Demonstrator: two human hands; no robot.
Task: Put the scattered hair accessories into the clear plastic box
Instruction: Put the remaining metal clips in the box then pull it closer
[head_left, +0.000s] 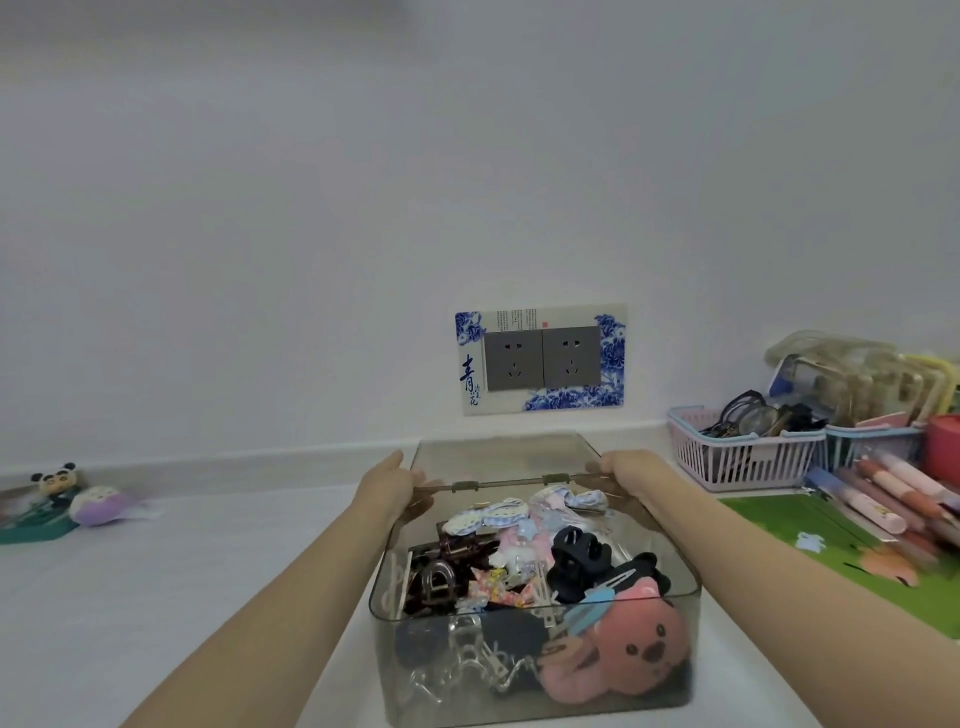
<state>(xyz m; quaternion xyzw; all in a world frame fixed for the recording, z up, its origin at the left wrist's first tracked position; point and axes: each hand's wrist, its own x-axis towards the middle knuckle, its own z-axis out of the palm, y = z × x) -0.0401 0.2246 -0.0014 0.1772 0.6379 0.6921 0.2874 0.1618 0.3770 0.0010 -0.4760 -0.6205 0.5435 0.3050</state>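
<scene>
Both hands reach forward to the far end of the clear plastic box (535, 649), which stands on the white surface (208, 571) directly in front of the person. The left hand (387, 488) grips the left rear corner where the hinged lid (504, 457) meets the box, its fingers curled over the edge and partly seen through the tinted plastic. The right hand (631, 473) holds the right rear corner in the same way, fingers wrapped over the lid's hinge line. The lid is swung back and lies tilted away toward the wall, so the box is open on top. Inside it lies a heap of hair accessories: a black claw clip (576, 564), a brown claw clip (439, 582), a pink plush bear piece (641, 644) against the near right wall, clear clips (467, 660) at the near side, and pale fabric bows (488, 514) toward the back. On the wall behind is a double socket (543, 358) in a blue-and-white floral frame. To the right stands a pink basket (743, 457) with glasses in it, near a green mat (852, 566) and a row of pens (883, 499). Far left lie small plush toys (78, 499).
</scene>
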